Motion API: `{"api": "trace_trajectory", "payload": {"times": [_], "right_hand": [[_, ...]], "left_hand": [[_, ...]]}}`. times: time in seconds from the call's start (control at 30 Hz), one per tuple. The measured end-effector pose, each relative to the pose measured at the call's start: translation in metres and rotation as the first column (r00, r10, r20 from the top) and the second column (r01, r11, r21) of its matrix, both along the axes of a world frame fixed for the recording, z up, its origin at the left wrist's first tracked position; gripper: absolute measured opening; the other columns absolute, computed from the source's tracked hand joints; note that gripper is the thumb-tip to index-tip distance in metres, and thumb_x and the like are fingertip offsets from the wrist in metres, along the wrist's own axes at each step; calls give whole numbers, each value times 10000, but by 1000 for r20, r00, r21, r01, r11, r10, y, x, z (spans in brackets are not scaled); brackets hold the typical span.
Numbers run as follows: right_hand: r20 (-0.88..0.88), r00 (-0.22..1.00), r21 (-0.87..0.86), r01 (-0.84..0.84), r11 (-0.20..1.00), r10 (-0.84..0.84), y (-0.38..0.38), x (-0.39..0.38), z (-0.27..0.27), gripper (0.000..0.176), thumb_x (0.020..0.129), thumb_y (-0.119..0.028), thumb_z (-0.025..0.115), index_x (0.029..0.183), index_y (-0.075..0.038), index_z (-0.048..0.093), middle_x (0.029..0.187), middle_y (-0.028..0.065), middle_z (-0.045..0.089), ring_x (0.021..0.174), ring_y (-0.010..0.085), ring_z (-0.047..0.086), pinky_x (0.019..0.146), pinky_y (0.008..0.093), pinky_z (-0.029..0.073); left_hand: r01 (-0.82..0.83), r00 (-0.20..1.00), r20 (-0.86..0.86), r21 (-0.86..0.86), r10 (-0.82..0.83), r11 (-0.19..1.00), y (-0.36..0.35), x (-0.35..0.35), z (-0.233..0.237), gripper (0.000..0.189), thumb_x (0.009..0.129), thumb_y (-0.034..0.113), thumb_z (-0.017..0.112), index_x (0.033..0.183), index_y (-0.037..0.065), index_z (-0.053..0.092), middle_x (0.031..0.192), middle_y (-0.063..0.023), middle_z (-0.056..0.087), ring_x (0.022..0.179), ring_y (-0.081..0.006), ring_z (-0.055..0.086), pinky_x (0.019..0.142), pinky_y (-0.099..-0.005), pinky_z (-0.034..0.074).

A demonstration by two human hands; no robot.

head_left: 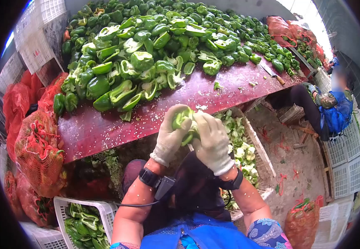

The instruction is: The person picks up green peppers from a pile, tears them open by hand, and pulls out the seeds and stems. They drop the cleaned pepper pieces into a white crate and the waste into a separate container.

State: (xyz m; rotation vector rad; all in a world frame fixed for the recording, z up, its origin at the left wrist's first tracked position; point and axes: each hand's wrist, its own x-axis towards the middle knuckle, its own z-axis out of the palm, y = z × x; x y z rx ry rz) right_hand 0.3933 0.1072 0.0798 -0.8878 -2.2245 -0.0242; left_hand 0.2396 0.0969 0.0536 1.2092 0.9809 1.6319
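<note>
Gloved left hand (171, 135) clasped around cut green bell pepper (180, 119); gloved right hand (211, 143), from my remote view, gripping its other side. I see pepper held by near edge of red tabletop (234, 87), bell-pepper heap (142, 61) beyond, knife (272, 72) lying toward right end.

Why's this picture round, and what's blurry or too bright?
Head view: likely a wide lens, black rounded border; head view: white glare upper right; head view: pale blur over a seated person's head, but the held pepper looks fairly clear.
</note>
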Motion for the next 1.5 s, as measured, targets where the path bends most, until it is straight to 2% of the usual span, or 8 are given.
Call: {"api": "trace_trajectory", "payload": {"times": [0.17,0.33,0.63,0.7,0.83,0.97,1.3,1.5], "right_hand": [[141,976,-406,-94,909,164,20,0,3,476,714,-44,740,1164,-19,585,1124,198,614,1062,401,612,881,476,528],[-269,906,-194,-383,903,327,26,-11,-3,338,742,-57,765,1049,-17,628,945,162,634,873,403,646,736,456,528],[-694,647,-550,-194,813,-315,37,-21,-7,239,964,-238,735,964,-11,660,724,39,657,601,138,617,552,318,476],[-768,559,-542,-308,782,-312,32,-5,14,215,941,-203,758,993,-11,679,698,-3,633,589,88,589,531,271,468],[138,796,101,581,808,-590,33,49,20,407,793,-85,766,1176,-28,642,1122,144,644,1023,306,631,857,439,521],[-276,961,-158,-54,986,8,22,30,21,356,837,-43,688,1185,7,634,1107,164,666,1045,359,639,932,432,514],[-584,808,-779,-585,225,80,31,11,3,356,822,57,620,1176,24,644,1012,50,705,916,138,678,804,290,548],[-293,896,-678,-440,589,333,32,5,-16,332,871,-40,715,1196,-27,650,1031,116,732,951,216,706,822,362,557]], "left_hand": [[201,975,126,-125,-186,971,-8,-15,3,434,973,228,640,1360,68,526,1253,-76,599,1141,-166,580,1000,-317,483],[348,810,499,16,-309,937,0,-15,-11,572,948,316,717,1411,89,469,1296,-92,588,1169,-214,601,1009,-354,511],[297,569,796,35,-206,954,18,7,-29,411,1005,311,668,1346,134,520,1236,-68,623,1133,-221,631,960,-391,557],[296,614,754,54,-233,954,12,-2,-15,505,979,420,681,1353,123,518,1259,-76,620,1145,-230,633,967,-407,562],[235,766,605,54,-219,971,4,-17,-8,609,950,512,684,1359,90,525,1257,-75,617,1130,-201,629,965,-376,555],[292,839,457,83,-296,953,10,-8,-10,587,975,482,671,1381,78,542,1245,-66,623,1101,-148,614,922,-313,542],[337,923,203,-10,-328,941,-8,-13,-1,659,981,532,639,1423,53,545,1258,-54,642,1155,-139,593,1020,-319,479],[177,974,-144,2,-175,984,2,-13,-21,591,968,479,678,1342,25,611,1225,-58,650,1137,-148,598,1017,-319,477]]}}
